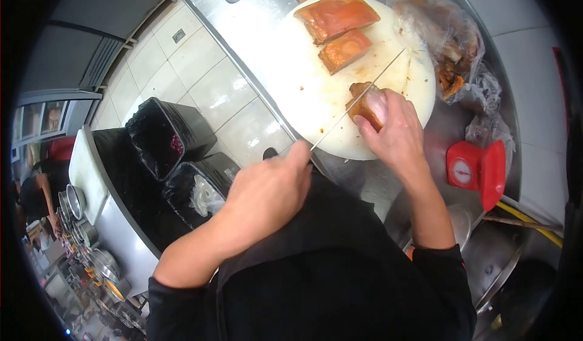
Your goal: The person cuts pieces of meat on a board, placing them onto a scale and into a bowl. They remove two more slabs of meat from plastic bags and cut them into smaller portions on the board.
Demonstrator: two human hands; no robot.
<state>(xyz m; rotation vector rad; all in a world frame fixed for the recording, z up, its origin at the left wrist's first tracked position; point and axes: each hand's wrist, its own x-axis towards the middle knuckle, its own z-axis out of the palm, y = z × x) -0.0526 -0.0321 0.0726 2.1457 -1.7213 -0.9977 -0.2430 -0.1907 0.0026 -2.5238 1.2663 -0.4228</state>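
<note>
My left hand (pixel 270 186) is closed round the handle end of a long knife (pixel 388 65), its thin blade seen nearly edge-on and slanting up to the right. The blade crosses over a chunk of roast meat (pixel 365 111) with a browned crust and a paler side. My right hand (pixel 398 128) grips that chunk from the right, thumb on the near side, on a round white cutting board (pixel 303 113). Farther back on the board lie a large slab of roast meat (pixel 337 16) with glossy reddish skin and a smaller piece (pixel 345 51) beside it. Small crumbs dot the board.
Right of the board are a clear plastic bag (pixel 446 37) of browned meat and a red scale (pixel 466 170). Beyond the metal counter's left edge, black-lined bins (pixel 161 140) stand on the tiled floor (pixel 209 77). Another person's arm (pixel 47 195) shows at far left near metal bowls (pixel 74 201).
</note>
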